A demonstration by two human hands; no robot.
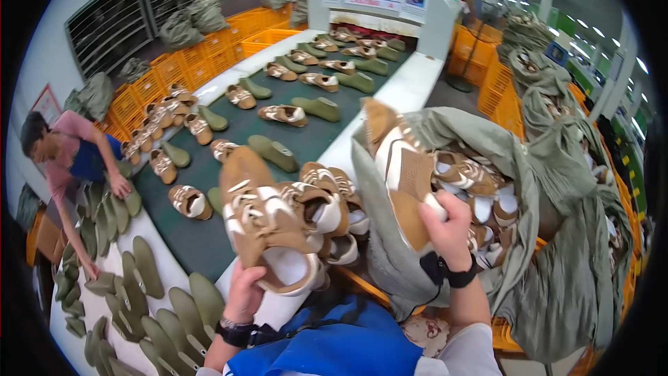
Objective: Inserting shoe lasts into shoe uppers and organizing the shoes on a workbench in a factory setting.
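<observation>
**Hands full of shoe uppers at the belt**

Hands first: the left hand (245, 297), low in the frame just left of centre, is clamped from below on a tan and white shoe upper (268, 233), its open end turned toward the camera. The right hand (449, 226), right of centre, is closed on a second tan upper (403, 177) with a mesh panel, held upright over the mouth of an olive cloth sack (550, 237). Both wrists wear dark bands, and a blue apron (327, 348) fills the bottom edge between the forearms.

Behind the left hand's upper, a small heap of like uppers (327, 198) lies on the near white edge of the table (410, 87). The sack at the right is open and packed with more uppers (480, 181).

Beyond, a dark green conveyor belt (313, 136) runs from lower left toward the upper centre of the frame, carrying uppers paired with green foot-shaped forms (316, 106) in rows. It ends at a white machine housing (390, 7) at the top. Many more green forms (149, 292) cover the table at the lower left, where another person (69, 157) in a pink top leans over with both hands on them. Orange crates (202, 56) stack up along the upper left, and further olive sacks (539, 76) pile up at the upper right.
</observation>
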